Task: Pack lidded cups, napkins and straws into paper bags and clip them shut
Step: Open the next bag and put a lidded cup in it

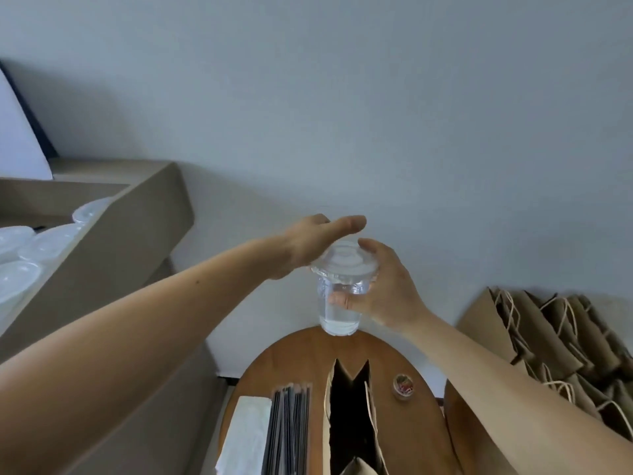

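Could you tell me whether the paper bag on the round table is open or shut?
Open: the paper bag stands with its mouth spread wide, its dark inside showing.

Both arms outstretched, left grip flat, right grip curled.

One clear plastic lidded cup; one open brown paper bag; one white napkin stack; one small round clip tin.

clear glossy plastic cup, matt brown paper bag, smooth wooden table
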`<state>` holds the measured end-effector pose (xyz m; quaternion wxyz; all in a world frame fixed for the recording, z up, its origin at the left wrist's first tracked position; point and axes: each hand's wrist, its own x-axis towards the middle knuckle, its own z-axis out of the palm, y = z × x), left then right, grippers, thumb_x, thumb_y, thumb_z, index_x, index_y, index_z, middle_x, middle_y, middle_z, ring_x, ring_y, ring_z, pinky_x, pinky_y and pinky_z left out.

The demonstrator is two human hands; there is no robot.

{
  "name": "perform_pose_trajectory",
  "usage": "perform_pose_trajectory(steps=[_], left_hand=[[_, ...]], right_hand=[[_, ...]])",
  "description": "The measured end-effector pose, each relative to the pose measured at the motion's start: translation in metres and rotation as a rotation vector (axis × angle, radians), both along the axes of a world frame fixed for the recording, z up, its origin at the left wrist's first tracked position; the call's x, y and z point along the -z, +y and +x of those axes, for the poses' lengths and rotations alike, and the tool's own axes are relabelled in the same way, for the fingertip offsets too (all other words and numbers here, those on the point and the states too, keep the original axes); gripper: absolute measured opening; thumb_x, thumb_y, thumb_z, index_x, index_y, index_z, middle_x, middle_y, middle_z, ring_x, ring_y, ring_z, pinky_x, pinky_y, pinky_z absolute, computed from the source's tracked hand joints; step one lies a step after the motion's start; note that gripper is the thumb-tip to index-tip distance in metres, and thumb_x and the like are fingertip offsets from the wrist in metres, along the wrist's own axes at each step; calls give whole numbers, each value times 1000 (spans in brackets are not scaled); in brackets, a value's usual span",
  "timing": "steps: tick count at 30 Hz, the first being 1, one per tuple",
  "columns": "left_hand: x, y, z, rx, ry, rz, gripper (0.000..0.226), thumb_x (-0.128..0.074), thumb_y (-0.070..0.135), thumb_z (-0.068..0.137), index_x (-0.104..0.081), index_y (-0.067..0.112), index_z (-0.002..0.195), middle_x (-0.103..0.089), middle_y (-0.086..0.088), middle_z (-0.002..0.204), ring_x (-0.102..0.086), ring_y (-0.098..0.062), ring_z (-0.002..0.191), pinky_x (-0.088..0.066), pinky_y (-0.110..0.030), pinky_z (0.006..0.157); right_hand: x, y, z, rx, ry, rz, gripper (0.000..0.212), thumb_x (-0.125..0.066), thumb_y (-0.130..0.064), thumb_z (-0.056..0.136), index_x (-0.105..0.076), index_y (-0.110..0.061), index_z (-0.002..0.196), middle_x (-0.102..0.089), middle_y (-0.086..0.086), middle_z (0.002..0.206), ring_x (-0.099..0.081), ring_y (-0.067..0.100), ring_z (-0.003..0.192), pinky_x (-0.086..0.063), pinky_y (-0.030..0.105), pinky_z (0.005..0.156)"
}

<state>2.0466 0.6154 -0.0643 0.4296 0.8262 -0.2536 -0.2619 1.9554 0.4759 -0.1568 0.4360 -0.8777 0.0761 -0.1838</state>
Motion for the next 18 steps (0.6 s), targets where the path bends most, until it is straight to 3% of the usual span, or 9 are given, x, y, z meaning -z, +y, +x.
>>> perform_pose_trajectory(steps=[2,5,9,12,14,16,18], left_hand=[[17,-12,-9,-68,68,-47,73,-54,71,81,-55,11,123,-60,-11,118,-61,-30,109,-48,-50,102],[40,-22,-19,-135,158,-86,56,-50,64,91,-53,14,115,-60,-9,111,-62,-29,103,-51,-49,98],[54,-24,-27,-185,279,-164,50,-49,58,94,-50,13,116,-61,-7,102,-63,-23,90,-54,-37,78],[63,-22,-32,-178,273,-183,42,-48,51,96,-53,13,113,-60,-5,103,-61,-21,90,-53,-41,84],[70,-17,-34,-144,252,-178,33,-49,45,92,-57,14,100,-62,-5,96,-62,-22,87,-53,-45,90],[77,-9,-36,-109,274,-196,26,-50,38,84,-57,14,87,-60,-6,88,-61,-25,81,-54,-44,89],[85,1,-34,-81,333,-221,28,-50,34,80,-59,10,91,-62,-11,92,-63,-28,84,-55,-42,85]], right_hand=[[7,-11,-11,9,68,-91,115,-83,-68,48,-34,-28,144,-36,-18,127,-39,0,113,-28,7,86],[16,-21,-23,-18,155,-187,115,-84,-66,53,-31,-25,146,-35,-13,134,-39,3,113,-32,19,91],[16,-23,-25,-46,302,-397,112,-77,-67,60,-25,-22,148,-34,-1,143,-45,18,124,-39,28,89],[18,-16,-27,-41,349,-523,111,-75,-64,67,-15,-22,150,-30,2,142,-47,22,121,-44,28,87],[21,-10,-27,-28,331,-577,109,-75,-61,67,-11,-26,149,-32,1,138,-48,22,118,-48,31,85],[24,-4,-25,-49,353,-644,106,-73,-59,65,-13,-28,146,-32,-1,135,-46,23,118,-48,34,82],[30,2,-22,-81,405,-670,100,-68,-61,61,-17,-32,142,-34,-2,129,-45,23,115,-46,34,79]])
